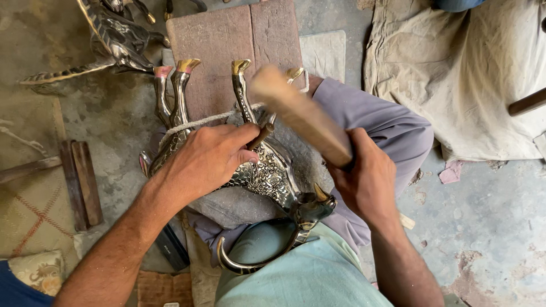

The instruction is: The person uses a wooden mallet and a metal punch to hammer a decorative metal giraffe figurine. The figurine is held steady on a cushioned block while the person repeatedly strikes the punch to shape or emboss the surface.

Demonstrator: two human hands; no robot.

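Chisel (260,136) in left hand (207,156) grip, on metal deer (267,173); mallet (298,113) in right hand (364,179)

The wooden mallet (298,113) is motion-blurred; the left hand (207,156) hides most of the punch (262,135).
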